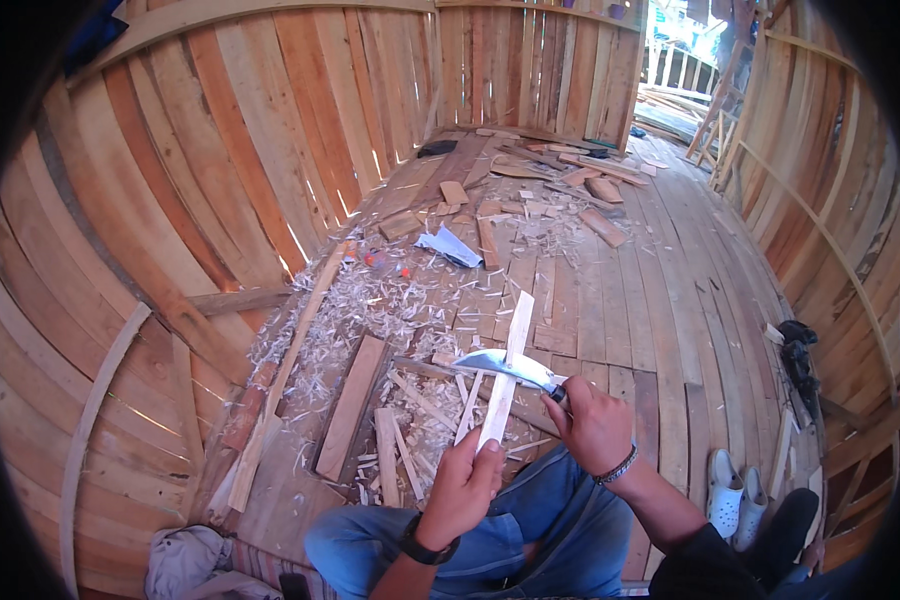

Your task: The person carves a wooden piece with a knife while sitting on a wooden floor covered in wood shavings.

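Observation:
My left hand (460, 490) is closed around the lower end of a pale wooden strip (498, 408), which slants up and away from me. My right hand (595, 425) grips the dark handle of a knife with a broad, curved, shiny blade (483, 361). The blade lies across the strip, about halfway up, its tip pointing left. Both hands are above my lap, over my jeans (560, 510). Beneath the strip lie thin wood sticks (406, 458) and shavings, beside a reddish-brown board (352, 405).
Shavings (370, 300) cover the plank floor ahead on the left, with a crumpled white-blue sheet (450, 247). Wood offcuts (602, 228) lie farther off. White clogs (725, 490) stand at the right, near a dark-clothed leg (785, 530). A grey cloth (185, 560) is at lower left.

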Motion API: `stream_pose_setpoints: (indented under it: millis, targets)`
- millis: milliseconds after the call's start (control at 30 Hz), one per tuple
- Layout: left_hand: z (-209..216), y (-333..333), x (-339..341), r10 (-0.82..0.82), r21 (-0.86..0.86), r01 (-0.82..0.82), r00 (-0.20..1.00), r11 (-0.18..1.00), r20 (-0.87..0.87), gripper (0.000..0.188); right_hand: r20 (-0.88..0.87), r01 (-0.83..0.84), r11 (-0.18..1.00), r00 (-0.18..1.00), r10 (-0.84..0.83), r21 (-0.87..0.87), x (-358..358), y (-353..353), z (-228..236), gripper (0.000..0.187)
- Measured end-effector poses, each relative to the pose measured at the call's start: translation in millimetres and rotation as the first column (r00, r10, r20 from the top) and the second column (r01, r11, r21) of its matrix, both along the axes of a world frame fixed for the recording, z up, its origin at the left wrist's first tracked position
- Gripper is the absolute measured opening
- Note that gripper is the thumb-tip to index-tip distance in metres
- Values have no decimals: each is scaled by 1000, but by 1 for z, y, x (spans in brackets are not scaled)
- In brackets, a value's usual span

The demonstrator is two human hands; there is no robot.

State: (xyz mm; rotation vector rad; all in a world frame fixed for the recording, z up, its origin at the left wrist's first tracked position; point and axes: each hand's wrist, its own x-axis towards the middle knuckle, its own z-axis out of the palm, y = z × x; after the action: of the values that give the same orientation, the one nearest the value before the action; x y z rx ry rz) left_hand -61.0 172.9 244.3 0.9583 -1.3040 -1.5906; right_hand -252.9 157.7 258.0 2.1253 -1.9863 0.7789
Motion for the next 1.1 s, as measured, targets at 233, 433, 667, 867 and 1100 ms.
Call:
stream_pose_setpoints:
  millis: [233,433,667,867,1100]
  targets:
    - [-3,-1,7,-6,0,6,1000,1000,13,22,326,-353,884,912,250,308,-20,-16,9,30]
    - [1,2,1,-15,12,14,1000,1000,14,21,21,-74,996,997,73,58,-11,-6,7,30]
    - [7,3,1,-38,3,38,999,999,-18,23,-72,-44,987,997,34,-153,-10,-5,4,28]
    - [-8,-1,3,31,-22,-31,999,999,21,23,248,-395,880,909,334,264,-21,-11,11,34]
    - [-12,-3,1,4,-62,4,992,998,123,20,491,-402,910,775,398,-103,-33,-25,1,40]
